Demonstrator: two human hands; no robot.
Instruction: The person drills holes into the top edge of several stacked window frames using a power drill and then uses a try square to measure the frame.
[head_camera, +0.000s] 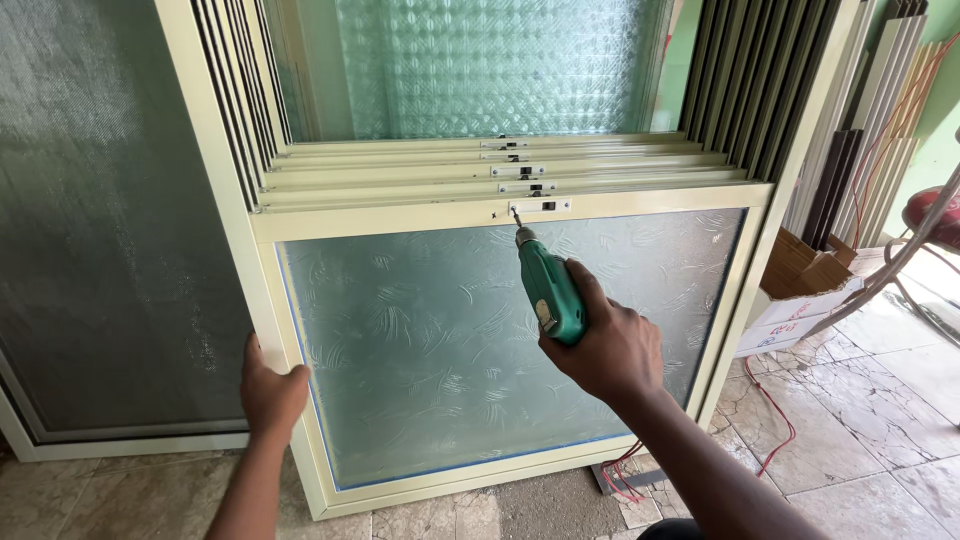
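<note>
A cream-framed window sash (380, 222) with patterned frosted glass (430, 330) leans upright in front of a stack of similar frames. My right hand (600, 345) grips a green power drill (548, 290). Its bit touches a small metal latch plate (540, 207) on the top rail of the front frame. My left hand (270, 390) holds the frame's left side rail, fingers wrapped around the edge.
Several more cream frames (500, 165) stand behind the front one. A frosted panel (100, 220) leans at left. A cardboard box (805, 290), dark and pale metal profiles (850, 150) and red wires (780, 420) lie at right on the stone floor.
</note>
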